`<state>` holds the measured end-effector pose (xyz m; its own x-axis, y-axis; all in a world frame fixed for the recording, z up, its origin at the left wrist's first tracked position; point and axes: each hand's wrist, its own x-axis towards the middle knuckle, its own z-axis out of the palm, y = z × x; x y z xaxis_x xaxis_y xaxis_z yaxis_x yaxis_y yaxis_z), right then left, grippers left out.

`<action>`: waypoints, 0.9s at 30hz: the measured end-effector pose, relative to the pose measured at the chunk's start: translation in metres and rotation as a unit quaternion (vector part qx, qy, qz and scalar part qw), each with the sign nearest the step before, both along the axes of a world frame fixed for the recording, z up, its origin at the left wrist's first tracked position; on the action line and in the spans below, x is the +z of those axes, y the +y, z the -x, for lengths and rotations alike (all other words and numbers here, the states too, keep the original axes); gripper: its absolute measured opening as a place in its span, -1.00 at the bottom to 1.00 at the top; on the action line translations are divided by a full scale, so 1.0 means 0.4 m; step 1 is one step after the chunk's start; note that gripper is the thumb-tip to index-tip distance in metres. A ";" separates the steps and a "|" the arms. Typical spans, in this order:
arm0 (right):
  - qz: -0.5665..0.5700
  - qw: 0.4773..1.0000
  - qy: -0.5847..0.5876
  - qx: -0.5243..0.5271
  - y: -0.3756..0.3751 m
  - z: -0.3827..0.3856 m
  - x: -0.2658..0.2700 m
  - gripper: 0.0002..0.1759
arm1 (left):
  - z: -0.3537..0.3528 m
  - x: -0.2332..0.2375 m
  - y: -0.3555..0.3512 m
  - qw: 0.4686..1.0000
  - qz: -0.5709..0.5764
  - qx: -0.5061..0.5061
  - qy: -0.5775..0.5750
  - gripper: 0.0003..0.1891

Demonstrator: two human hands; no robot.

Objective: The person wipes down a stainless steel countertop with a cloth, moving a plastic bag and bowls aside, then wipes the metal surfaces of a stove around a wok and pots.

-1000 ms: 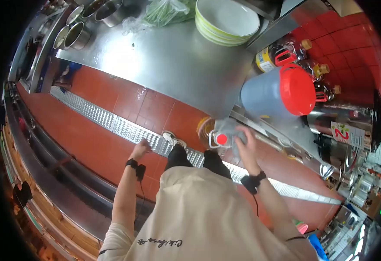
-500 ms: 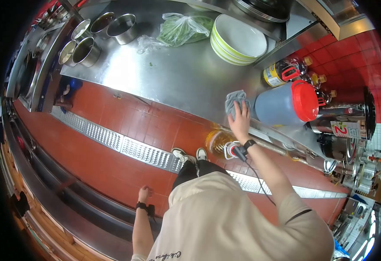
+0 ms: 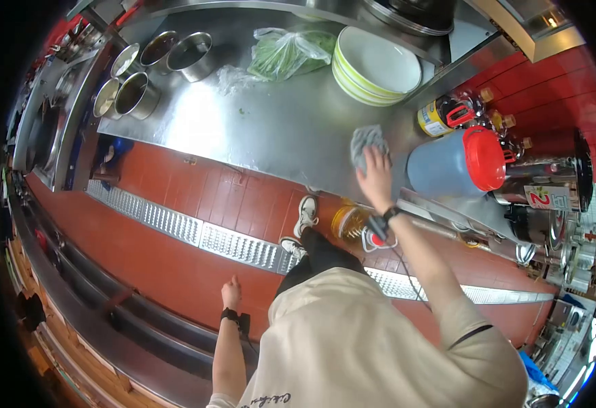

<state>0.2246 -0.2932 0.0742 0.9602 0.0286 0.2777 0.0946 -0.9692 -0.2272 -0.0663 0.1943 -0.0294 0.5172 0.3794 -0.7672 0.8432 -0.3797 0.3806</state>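
My right hand [image 3: 377,178] presses a grey cloth [image 3: 367,144] onto the steel table [image 3: 291,136], near its right end. The fingers lie over the cloth's lower part. Just right of this hand stands a translucent jug with a red lid [image 3: 441,166]. Beyond the cloth is a stack of white bowls with green rims [image 3: 379,64]. My left hand [image 3: 231,295] hangs low over the red floor, away from the table. Its fingers are curled in, with nothing visible in them.
Several steel pots [image 3: 190,56] stand at the table's far left, near a plastic bag of greens [image 3: 288,54]. Bottles with red handles [image 3: 448,112] line the right wall. A large oil bottle [image 3: 348,223] stands on the floor by a metal drain grate [image 3: 237,246].
My right hand and the cloth have shifted slightly toward the back of the table. One foot has stepped forward toward the table. My left hand has swung slightly forward.
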 end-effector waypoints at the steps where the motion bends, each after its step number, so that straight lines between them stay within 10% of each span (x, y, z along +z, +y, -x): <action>1: -0.012 1.000 0.009 0.017 0.015 0.041 0.006 -0.31 | -0.013 -0.010 0.003 1.000 0.010 0.002 -0.005 -0.57; 11: 0.043 0.996 0.065 -0.032 0.042 0.037 0.043 -0.30 | -0.273 0.038 -0.025 0.975 0.223 0.006 -0.003 -0.64; 19: 0.059 0.963 0.040 -0.260 -0.101 -0.292 -0.002 -0.30 | -0.515 0.219 -0.042 0.993 0.085 -0.076 0.012 -0.45; 27: 0.046 0.971 0.019 -0.236 -0.124 -0.348 0.006 -0.42 | -0.442 0.211 0.025 0.995 -0.001 -0.047 -0.087 -0.71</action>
